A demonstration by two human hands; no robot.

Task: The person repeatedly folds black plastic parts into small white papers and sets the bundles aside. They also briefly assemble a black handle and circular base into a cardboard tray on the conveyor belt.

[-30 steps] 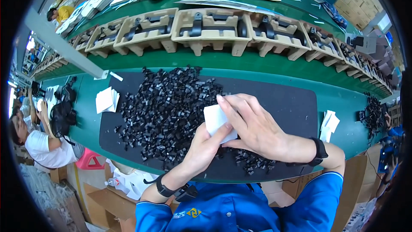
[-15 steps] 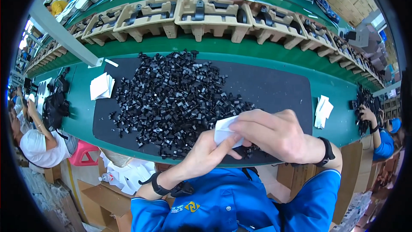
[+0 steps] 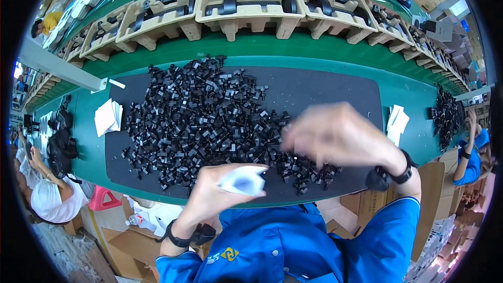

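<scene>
A small white paper bag point(image 3: 242, 181), its mouth spread open, is gripped in my left hand point(image 3: 203, 191) near the front edge of the table. Motion blurs my right hand point(image 3: 332, 133), so its fingers cannot be read. That hand hovers at the right side of a wide heap of small black plastic parts point(image 3: 196, 120), which look like knobs or clips with short stems. Under the heap lies a dark grey mat point(image 3: 335, 86). Whether the bag has anything inside cannot be made out.
White paper bags lie in a stack point(image 3: 109, 118) left of the mat and in another stack point(image 3: 398, 120) at its right. Beyond, a row of moulded pulp trays point(image 3: 251, 13) carries black parts. A grey metal post point(image 3: 63, 65) rises at left. Co-workers sit at both sides.
My hands have come apart. The left moved left with the paper bag, now showing its open mouth. My right hand left the bag and rose over the heap. The view shifted slightly.
</scene>
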